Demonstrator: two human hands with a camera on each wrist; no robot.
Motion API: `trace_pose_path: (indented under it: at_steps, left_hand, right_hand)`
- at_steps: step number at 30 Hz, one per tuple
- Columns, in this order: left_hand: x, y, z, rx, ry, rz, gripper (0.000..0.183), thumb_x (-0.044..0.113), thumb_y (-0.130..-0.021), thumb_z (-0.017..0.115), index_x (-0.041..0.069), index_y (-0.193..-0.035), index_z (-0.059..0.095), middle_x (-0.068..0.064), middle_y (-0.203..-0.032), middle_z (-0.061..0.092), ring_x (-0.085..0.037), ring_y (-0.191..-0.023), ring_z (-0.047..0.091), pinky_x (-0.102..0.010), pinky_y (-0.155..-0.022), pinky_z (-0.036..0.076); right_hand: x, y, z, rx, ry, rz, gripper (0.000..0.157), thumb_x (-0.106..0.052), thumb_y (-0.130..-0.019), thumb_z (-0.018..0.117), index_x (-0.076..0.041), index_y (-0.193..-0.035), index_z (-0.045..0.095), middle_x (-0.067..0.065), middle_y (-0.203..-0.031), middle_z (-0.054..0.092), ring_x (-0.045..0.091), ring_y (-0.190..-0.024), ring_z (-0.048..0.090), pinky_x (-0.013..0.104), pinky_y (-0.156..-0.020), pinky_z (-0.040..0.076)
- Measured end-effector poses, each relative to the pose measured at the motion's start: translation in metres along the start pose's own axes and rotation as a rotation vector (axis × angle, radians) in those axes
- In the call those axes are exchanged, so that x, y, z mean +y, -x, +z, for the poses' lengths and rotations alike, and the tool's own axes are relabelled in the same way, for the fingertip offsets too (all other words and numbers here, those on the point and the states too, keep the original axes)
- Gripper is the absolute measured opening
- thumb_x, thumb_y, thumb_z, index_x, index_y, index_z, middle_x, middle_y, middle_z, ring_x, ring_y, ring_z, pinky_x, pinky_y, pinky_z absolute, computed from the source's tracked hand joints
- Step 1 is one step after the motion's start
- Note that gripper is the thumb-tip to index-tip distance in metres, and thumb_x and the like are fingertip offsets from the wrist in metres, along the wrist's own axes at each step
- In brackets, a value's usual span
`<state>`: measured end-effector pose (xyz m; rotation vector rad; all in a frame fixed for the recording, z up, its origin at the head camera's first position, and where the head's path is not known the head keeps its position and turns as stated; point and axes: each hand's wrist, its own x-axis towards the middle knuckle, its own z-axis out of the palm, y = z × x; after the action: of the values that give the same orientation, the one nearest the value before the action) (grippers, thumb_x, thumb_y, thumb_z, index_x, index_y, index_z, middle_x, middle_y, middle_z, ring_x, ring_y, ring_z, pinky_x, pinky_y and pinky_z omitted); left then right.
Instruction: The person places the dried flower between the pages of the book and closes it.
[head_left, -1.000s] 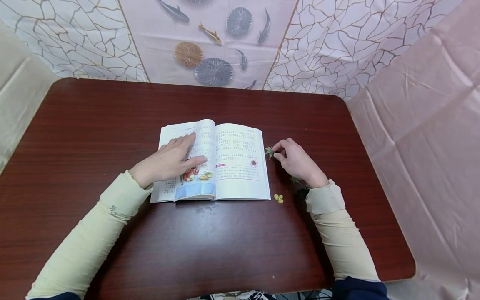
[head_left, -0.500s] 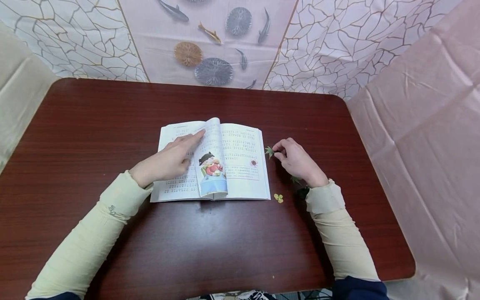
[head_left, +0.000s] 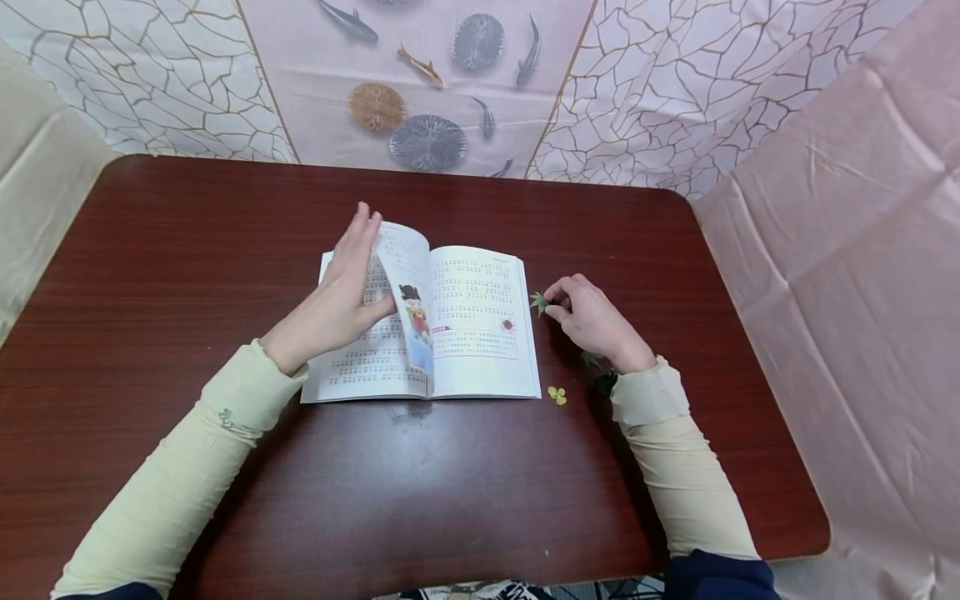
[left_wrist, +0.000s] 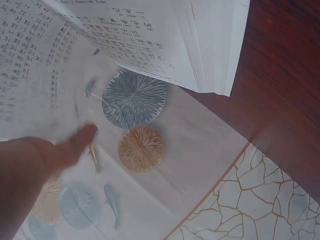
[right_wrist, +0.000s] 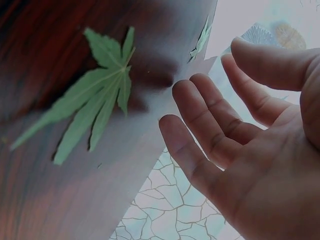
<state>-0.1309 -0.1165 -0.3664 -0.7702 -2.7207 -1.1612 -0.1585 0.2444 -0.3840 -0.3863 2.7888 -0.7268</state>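
An open printed book (head_left: 483, 379) lies on the dark table, one illustrated page (head_left: 416, 325) raised and curling near the spine. My left hand (head_left: 337, 292) stands on edge over the left side, fingers straight, against the raised page. Part of it shows blurred as a finger (left_wrist: 75, 145) beside the page in the left wrist view. At the book's right edge, my right hand (head_left: 592, 317) pinches a small pointed green leaf (head_left: 538, 303) between thumb and index finger. That leaf (right_wrist: 201, 40) appears nearly edge-on in the right wrist view, while the other fingers are loosely bent.
Another green leaf (right_wrist: 100, 90) lies on the table below the right hand. A dark leaf-like piece (head_left: 606, 383) sits partly under the right cuff. Near the book's lower right corner is a small yellow petalled piece (head_left: 557, 395). Patterned cloth (head_left: 427, 83) hangs behind the table (head_left: 225, 208).
My left hand lay over the left page, then slid towards the spine as a page curled over. Now it has turned upright, and that page stands farther left. The right hand stays put.
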Motion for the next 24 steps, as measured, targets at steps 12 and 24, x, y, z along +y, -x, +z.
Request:
trace_pose_path:
  at_steps: [12, 24]
  left_hand:
    - [0.001, -0.001, 0.009, -0.112, 0.012, -0.101, 0.099, 0.037, -0.092, 0.067, 0.001, -0.154, -0.002, -0.014, -0.161, -0.005, -0.025, -0.148, -0.001, -0.045, -0.118, 0.007]
    - [0.007, 0.004, 0.021, -0.295, -0.133, -0.003, 0.064, 0.042, -0.092, 0.064, 0.007, -0.143, 0.048, -0.021, -0.159, 0.016, -0.036, -0.147, 0.005, -0.062, -0.111, 0.013]
  right_hand:
    - [-0.002, 0.000, -0.002, 0.053, 0.086, 0.069, 0.026, -0.016, -0.095, 0.063, -0.001, -0.116, 0.060, 0.016, -0.111, 0.052, 0.029, -0.098, 0.054, 0.044, -0.081, 0.047]
    - [-0.005, -0.005, -0.004, -0.005, 0.136, 0.115, 0.049, -0.026, -0.093, 0.066, -0.003, -0.135, 0.055, 0.017, -0.118, 0.052, 0.030, -0.102, 0.050, 0.047, -0.082, 0.046]
